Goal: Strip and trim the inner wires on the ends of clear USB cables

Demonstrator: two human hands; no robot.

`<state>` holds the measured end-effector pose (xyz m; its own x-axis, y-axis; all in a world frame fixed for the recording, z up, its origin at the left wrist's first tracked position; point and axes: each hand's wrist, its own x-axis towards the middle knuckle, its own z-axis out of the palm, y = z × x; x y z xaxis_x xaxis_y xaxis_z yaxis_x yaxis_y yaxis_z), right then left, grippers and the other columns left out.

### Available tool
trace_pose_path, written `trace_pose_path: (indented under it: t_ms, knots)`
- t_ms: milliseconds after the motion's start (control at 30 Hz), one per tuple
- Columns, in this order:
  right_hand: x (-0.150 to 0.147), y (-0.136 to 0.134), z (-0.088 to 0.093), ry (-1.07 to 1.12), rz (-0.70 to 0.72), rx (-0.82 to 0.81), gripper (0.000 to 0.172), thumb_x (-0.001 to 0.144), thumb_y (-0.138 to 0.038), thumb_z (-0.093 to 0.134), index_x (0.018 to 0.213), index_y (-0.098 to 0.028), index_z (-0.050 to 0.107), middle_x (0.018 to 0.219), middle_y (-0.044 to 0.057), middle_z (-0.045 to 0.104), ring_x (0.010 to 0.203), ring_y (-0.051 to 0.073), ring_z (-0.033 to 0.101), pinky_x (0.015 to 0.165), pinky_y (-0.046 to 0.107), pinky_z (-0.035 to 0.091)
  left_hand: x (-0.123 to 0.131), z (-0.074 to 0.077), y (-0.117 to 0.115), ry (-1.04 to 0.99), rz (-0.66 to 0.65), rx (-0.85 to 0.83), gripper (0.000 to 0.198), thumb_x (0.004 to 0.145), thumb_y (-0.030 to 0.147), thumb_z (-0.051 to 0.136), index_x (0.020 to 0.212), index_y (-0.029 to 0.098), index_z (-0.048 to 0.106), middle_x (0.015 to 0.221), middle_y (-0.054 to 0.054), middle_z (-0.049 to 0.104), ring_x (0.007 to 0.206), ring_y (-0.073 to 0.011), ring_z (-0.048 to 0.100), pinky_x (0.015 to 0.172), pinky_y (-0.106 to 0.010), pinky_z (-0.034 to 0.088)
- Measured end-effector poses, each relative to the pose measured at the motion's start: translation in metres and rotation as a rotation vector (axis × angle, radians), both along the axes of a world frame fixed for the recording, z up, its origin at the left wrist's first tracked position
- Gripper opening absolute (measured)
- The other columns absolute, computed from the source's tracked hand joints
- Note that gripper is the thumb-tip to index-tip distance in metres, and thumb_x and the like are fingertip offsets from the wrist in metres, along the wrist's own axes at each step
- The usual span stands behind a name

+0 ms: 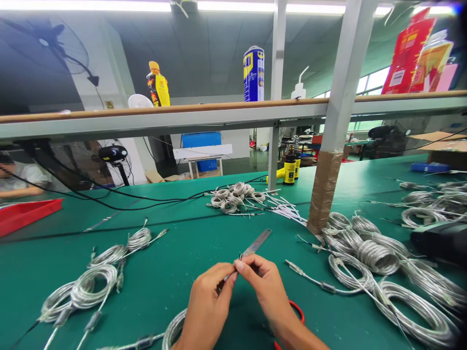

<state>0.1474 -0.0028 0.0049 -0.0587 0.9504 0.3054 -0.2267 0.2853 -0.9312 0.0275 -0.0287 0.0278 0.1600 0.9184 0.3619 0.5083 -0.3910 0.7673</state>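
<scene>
My left hand (209, 299) is closed in a pinch, its thumb and forefinger meeting those of my right hand (262, 287), also pinched. Between the fingertips shows a small dark wire end (240, 256), apparently of a cable; most of it is hidden by the fingers. A steel ruler (260, 240) lies on the green table (204, 243) just beyond the fingertips. Partly under my left wrist is a coil of clear-sheathed cable (173, 328). Beside my right wrist a red handle (298, 311) shows, the rest of it covered.
Coiled cables lie at left (94, 287), at right (379, 257) and at the back (235, 197). White strips (290, 210) lie near a taped post (326, 189). A red tray (29, 216) stands far left. Overhead runs a shelf (204, 114) with bottles and a spray can (254, 73).
</scene>
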Motion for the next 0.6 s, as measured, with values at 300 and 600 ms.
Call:
trace_pose_path:
  t_ms: [300, 600]
  knots:
    - [-0.013, -0.003, -0.007, 0.084, 0.31, -0.058, 0.025, 0.07, -0.04, 0.062, 0.078, -0.016, 0.066, 0.065, 0.0, 0.057, 0.052, 0.008, 0.038, 0.052, 0.02, 0.033, -0.005, 0.002, 0.011, -0.426, 0.033, -0.175, 0.021, 0.073, 0.031, 0.056, 0.069, 0.014, 0.066, 0.09, -0.002, 0.046, 0.047, -0.0033, 0.035, 0.04, -0.017, 0.028]
    - [-0.017, -0.006, -0.011, 0.116, 0.256, -0.035, 0.022, 0.066, -0.036, 0.066, 0.076, -0.016, 0.067, 0.066, 0.001, 0.058, 0.064, 0.013, 0.047, 0.065, 0.025, 0.038, -0.002, -0.002, 0.009, -0.5, -0.016, -0.144, 0.015, 0.074, 0.028, 0.055, 0.072, 0.015, 0.063, 0.075, -0.003, 0.054, 0.068, -0.0148, 0.05, 0.059, -0.022, 0.041]
